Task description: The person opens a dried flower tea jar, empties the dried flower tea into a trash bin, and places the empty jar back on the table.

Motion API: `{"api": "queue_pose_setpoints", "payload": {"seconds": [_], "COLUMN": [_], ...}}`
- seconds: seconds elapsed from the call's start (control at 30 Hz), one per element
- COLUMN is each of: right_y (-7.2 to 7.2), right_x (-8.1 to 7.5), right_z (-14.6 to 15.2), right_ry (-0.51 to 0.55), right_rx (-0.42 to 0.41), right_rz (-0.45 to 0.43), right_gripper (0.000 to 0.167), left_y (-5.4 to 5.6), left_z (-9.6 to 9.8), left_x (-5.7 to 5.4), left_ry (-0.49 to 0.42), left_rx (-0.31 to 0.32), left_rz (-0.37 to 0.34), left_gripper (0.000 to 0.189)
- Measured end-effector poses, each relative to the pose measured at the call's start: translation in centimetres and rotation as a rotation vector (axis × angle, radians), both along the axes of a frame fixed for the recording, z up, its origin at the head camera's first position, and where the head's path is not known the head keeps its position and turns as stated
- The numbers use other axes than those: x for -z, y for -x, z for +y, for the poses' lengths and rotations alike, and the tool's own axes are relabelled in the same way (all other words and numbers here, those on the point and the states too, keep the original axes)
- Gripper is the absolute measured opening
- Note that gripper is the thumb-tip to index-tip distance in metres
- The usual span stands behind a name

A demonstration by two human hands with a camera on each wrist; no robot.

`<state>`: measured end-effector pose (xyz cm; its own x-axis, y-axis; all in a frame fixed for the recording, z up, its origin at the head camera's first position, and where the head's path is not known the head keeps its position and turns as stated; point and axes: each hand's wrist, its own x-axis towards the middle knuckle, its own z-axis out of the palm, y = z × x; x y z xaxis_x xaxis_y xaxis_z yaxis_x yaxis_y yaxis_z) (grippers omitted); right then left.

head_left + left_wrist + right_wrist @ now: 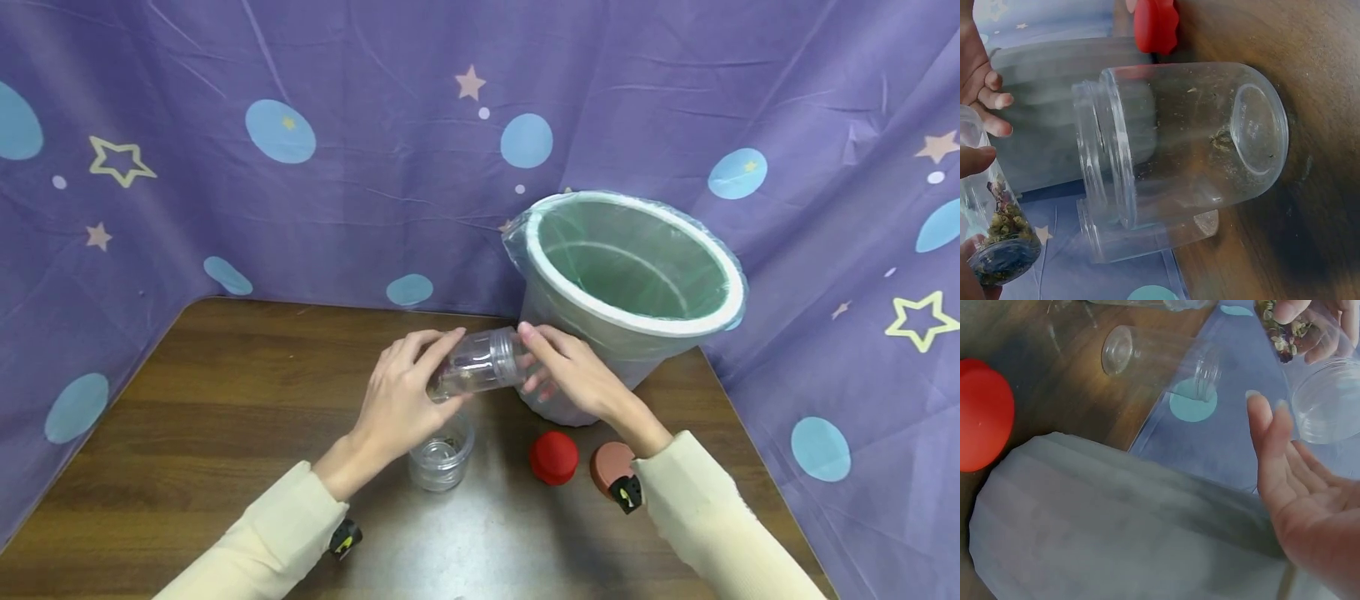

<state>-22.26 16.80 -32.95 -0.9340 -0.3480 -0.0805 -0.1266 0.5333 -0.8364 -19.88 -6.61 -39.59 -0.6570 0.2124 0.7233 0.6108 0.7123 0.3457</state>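
My left hand [401, 396] grips a clear plastic jar [474, 364] that lies tilted nearly sideways above the table. Dried flowers [1007, 228] have gathered at the jar's base end, and its lidless mouth points toward the right. Beside that mouth is my right hand [577, 375], its fingers extended and holding nothing; whether it touches the rim, I cannot tell. Under the held jar stands a wider clear jar [1191, 137] without a lid, with a few plant crumbs inside. Behind it, a slimmer clear jar [1160, 362] shows in both wrist views.
A pale bin [630, 333] lined with a thin green-tinted bag stands at the back right. In front of it lie a red lid [553, 457] and a pink lid [611, 467]. Purple patterned cloth [405, 167] surrounds the wooden table [225, 417].
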Motion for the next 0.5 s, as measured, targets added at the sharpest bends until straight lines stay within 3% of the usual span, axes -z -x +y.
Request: {"api": "queue_pose_setpoints", "payload": {"seconds": [0.1,0.27,0.5], "right_y": [0.1,0.2,0.3], "right_x": [-0.1,-0.4,-0.3], "right_z": [-0.3,-1.1,-1.6], "right_ry": [-0.002,-0.091,-0.147], "right_rx": [0.052,0.091,0.049], "right_rz": [-0.054,-0.154,-0.154], "right_gripper": [0.068,0.081,0.069], "left_y": [0.1,0.3,0.4], "left_z": [0.0,-0.1,-0.2], "left_x": [0.2,0.5,0.6], "left_ry": [0.012,0.043,0.06], "left_rx": [0.0,0.004,0.006], "left_rz": [0.045,0.09,0.064], "left_gripper": [0.081,0.08,0.079]}}
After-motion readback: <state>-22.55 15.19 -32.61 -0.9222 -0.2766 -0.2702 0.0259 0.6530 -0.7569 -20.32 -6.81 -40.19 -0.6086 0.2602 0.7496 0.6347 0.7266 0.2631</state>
